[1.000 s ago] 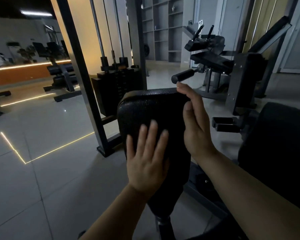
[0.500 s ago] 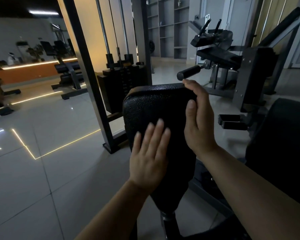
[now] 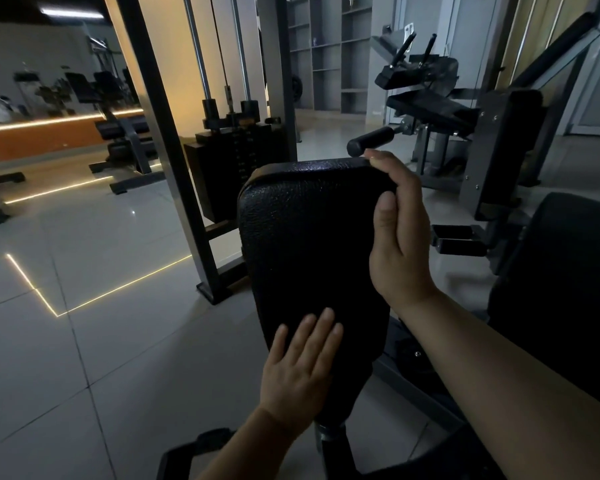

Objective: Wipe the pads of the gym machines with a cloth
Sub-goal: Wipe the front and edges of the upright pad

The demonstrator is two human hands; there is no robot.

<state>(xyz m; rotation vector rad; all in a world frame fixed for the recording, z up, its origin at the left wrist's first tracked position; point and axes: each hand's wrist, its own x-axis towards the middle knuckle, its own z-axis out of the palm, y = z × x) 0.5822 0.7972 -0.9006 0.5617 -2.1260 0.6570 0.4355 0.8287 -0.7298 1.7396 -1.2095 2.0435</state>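
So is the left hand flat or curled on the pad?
Flat: the left hand lies with straight fingers against the pad.

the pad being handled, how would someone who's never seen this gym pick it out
Start at the tall steel-framed weight stack; just in front of it, nearest the camera, stands an upright black pad on a post. Unlike the other dark pads around, it has pebbled vinyl and both hands on it: left hand flat low, right hand gripping its upper edge.

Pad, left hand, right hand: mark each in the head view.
pad (image 3: 305, 237), head view, middle of its front face
left hand (image 3: 297, 372), head view, back of hand
right hand (image 3: 400, 251), head view, back of hand
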